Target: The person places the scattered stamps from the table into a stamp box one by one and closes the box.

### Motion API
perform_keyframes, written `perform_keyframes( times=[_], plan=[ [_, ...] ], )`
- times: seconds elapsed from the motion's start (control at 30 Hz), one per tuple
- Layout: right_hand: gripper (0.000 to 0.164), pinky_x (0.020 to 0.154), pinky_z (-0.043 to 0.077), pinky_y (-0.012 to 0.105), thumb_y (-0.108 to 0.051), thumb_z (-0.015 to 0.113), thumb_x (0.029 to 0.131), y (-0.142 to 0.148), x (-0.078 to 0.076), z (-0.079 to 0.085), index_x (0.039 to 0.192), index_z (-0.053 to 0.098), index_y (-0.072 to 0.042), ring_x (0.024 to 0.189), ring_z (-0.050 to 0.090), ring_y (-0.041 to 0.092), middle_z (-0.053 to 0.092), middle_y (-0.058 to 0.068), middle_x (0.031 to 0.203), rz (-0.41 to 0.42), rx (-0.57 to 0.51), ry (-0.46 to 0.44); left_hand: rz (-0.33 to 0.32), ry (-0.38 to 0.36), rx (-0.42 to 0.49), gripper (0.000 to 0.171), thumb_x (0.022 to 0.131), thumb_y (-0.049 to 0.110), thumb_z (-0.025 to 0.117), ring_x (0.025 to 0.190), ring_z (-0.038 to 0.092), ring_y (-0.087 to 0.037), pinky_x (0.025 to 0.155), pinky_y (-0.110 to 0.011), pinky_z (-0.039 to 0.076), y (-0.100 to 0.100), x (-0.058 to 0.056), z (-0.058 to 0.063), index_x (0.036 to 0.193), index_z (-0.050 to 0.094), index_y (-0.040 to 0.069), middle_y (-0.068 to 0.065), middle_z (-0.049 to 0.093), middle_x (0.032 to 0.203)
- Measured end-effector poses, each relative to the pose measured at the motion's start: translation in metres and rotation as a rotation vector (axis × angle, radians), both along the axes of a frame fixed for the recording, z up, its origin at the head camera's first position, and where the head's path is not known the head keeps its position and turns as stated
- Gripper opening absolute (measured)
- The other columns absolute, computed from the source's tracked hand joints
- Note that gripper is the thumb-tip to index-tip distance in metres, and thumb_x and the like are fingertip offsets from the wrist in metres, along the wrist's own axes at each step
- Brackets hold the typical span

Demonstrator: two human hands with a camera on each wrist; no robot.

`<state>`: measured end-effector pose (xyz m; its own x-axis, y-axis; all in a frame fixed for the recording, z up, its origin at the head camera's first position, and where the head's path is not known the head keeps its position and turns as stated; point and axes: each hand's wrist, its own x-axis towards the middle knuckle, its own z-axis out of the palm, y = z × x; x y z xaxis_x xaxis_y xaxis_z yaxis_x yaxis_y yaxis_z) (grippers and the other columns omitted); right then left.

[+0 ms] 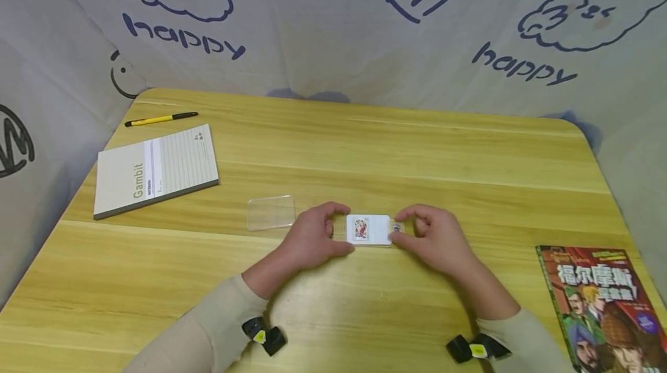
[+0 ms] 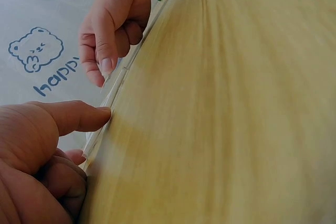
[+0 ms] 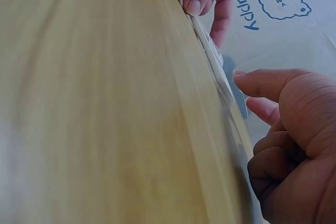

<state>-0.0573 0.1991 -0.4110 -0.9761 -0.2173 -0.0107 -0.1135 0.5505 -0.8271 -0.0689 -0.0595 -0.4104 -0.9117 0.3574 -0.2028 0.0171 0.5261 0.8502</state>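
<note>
A flat white piece with a small colourful picture [image 1: 368, 230] lies with a clear plastic case around it at mid-table. My left hand [image 1: 315, 237] grips the left end, forefinger at the far edge and thumb at the near edge. At the right end, my right hand [image 1: 435, 237] holds the case between thumb and forefinger, beside a small gold-toned printed patch [image 1: 396, 227]. Edge-on, the thin case [image 2: 113, 93] shows between both hands in the left wrist view. A separate clear plastic lid [image 1: 271, 213] lies left of my left hand.
A notebook [image 1: 156, 170] lies at the back left with a yellow and black pen [image 1: 161, 119] behind it. On the right, a colourful comic-style book [image 1: 599, 297] lies near the table edge. A printed white curtain [image 1: 323, 43] hangs behind the wooden table [image 1: 375, 153].
</note>
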Motion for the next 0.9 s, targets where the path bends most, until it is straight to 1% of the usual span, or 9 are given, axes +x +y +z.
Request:
perform_keyframes(
  times=[0.27, 0.47, 0.67, 0.9],
  plan=[
    [0.025, 0.048, 0.028, 0.027, -0.015, 0.086, 0.079, -0.007, -0.004, 0.001, 0.100, 0.073, -0.011, 0.048, 0.028, 0.010, 0.030, -0.005, 0.054, 0.027, -0.004, -0.018, 0.002, -0.001, 0.001, 0.065, 0.072, 0.011, 0.090, 0.054, 0.042, -0.010, 0.050, -0.027, 0.036, 0.000, 0.000, 0.000, 0.130, 0.061, 0.005, 0.001, 0.048, 0.064],
    [0.025, 0.048, 0.028, 0.027, -0.016, 0.086, 0.080, -0.010, -0.008, 0.001, 0.101, 0.073, -0.012, 0.047, 0.028, 0.010, 0.031, -0.005, 0.053, 0.050, 0.023, -0.035, 0.006, -0.007, 0.004, 0.065, 0.072, 0.011, 0.090, 0.054, 0.042, -0.011, 0.050, -0.028, 0.036, 0.000, -0.001, 0.000, 0.130, 0.061, 0.006, 0.000, 0.048, 0.064],
    [0.025, 0.048, 0.030, 0.027, -0.018, 0.086, 0.080, -0.012, -0.011, 0.000, 0.100, 0.073, -0.012, 0.046, 0.029, 0.011, 0.032, -0.005, 0.053, 0.062, 0.035, -0.065, 0.007, -0.010, 0.002, 0.064, 0.073, 0.011, 0.090, 0.054, 0.042, -0.011, 0.049, -0.028, 0.035, 0.000, -0.001, 0.001, 0.130, 0.061, 0.006, 0.001, 0.048, 0.064],
    [0.024, 0.049, 0.032, 0.028, -0.018, 0.086, 0.079, -0.013, -0.013, 0.000, 0.099, 0.073, -0.013, 0.047, 0.030, 0.010, 0.033, -0.005, 0.053, 0.078, 0.044, -0.070, 0.008, -0.013, -0.001, 0.064, 0.073, 0.012, 0.090, 0.053, 0.042, -0.011, 0.049, -0.027, 0.035, 0.000, 0.000, 0.000, 0.130, 0.061, 0.007, 0.001, 0.048, 0.064]
  ],
)
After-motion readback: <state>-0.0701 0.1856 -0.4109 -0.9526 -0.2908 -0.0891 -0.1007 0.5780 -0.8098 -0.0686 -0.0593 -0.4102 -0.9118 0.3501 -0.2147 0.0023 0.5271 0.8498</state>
